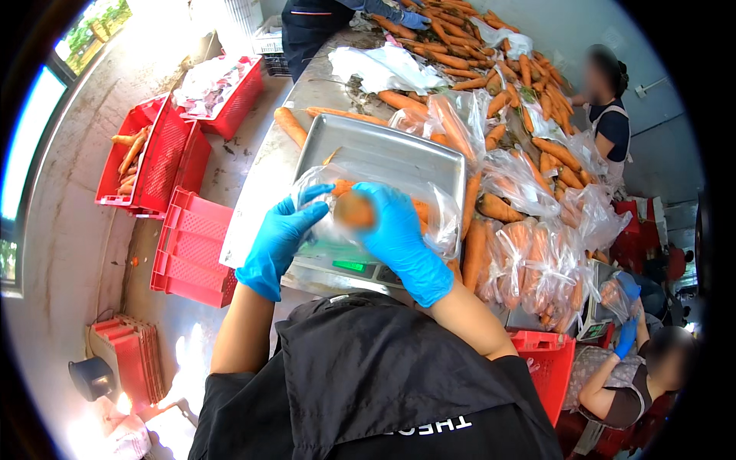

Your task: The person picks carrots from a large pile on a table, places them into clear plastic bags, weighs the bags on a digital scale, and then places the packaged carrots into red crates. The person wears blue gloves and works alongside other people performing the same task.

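Both of my hands wear blue gloves above the metal pan of a weighing scale [379, 138]. My right hand [394, 227] is closed around a carrot [353, 211], whose blunt end faces up at me. At the mouth of a clear plastic bag [443, 221], my left hand [290, 233] has film against its fingers, with the thumb and forefinger spread near the carrot. More carrots show through the bag, which lies on the pan. Below it, the scale's green display [349, 265] is lit. My right hand hides part of the bag.
Loose carrots [454, 52] heap across the far table. Tied bags of carrots [535, 259] lie to the right. Red crates [195, 247] stand on the floor at left, another red crate [543, 368] at right. Several people work around the table, one lifting a bag [618, 296].
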{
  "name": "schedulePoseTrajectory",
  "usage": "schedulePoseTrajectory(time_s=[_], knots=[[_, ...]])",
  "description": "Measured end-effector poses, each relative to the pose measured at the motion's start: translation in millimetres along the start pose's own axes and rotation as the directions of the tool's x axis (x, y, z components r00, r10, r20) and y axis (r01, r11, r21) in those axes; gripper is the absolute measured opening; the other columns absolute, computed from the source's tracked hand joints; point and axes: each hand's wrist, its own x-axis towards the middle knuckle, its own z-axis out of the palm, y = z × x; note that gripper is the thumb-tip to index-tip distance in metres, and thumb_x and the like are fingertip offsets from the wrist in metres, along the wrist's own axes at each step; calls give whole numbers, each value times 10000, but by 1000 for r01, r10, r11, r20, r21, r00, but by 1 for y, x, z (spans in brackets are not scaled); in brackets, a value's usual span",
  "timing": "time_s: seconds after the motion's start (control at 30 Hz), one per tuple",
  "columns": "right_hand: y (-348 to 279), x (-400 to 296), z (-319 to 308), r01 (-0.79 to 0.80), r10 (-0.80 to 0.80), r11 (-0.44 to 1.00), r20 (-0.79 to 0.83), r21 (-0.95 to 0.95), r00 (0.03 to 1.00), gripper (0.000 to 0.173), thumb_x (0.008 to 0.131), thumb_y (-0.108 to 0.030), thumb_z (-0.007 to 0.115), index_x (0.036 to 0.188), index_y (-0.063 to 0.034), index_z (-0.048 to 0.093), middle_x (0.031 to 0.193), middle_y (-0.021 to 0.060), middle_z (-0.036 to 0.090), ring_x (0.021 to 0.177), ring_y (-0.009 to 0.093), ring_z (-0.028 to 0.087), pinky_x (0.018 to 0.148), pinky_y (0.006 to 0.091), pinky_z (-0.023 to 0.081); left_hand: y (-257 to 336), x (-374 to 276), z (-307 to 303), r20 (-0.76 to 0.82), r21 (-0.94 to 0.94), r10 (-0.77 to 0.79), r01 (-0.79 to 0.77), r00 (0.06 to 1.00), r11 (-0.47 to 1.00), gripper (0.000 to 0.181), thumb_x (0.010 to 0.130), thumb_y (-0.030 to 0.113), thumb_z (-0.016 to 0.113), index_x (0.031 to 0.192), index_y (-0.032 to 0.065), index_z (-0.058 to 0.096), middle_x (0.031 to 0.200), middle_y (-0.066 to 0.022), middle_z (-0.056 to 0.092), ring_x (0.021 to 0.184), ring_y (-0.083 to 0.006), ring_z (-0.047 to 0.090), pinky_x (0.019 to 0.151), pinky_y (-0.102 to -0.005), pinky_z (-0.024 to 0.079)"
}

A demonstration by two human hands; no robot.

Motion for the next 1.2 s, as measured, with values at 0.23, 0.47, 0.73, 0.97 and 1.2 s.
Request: schedulePoseTrajectory(time_s=[0.23,0.47,0.73,0.97,1.2], knots=[[-20,-12,-23,46,-62,990,-118,-131,991,586,643,-203,786,1179,-129,562,1012,105,575,941,305,542,834,405,444,-11,-9,32,128,212,60,-86,990,973,519,782,181,745,1236,22,547,970,-42,643,843,-85,595,759,-222,483],[-23,-17,-46,-163,159,987,210,2,965,628,650,-148,774,1231,-99,543,1126,118,586,1043,285,560,918,379,439,-13,-1,24,282,444,86,-209,956,871,608,742,93,742,1293,30,492,1117,-70,617,1018,-115,555,901,-285,459],[8,-32,-59,-471,337,845,432,253,837,635,646,-79,773,1237,-68,542,1208,111,580,1113,218,547,975,349,415,-21,-1,17,342,364,67,-198,937,910,620,763,-28,667,1336,118,478,1146,-41,586,1009,-98,543,914,-270,449],[8,-27,-42,-359,342,933,233,31,910,580,666,-72,755,1213,-85,564,1132,134,578,1087,284,537,964,366,424,-12,-3,10,94,348,178,-200,980,916,496,825,-23,601,1303,47,489,1239,-40,558,1120,-104,495,953,-256,396],[2,-27,-50,-135,136,991,18,-25,991,416,702,-38,732,1100,-80,621,1077,133,598,1035,293,551,915,372,445,36,-33,6,22,421,112,-111,993,900,339,822,49,653,1160,69,625,975,34,631,779,-59,510,767,-210,437]])
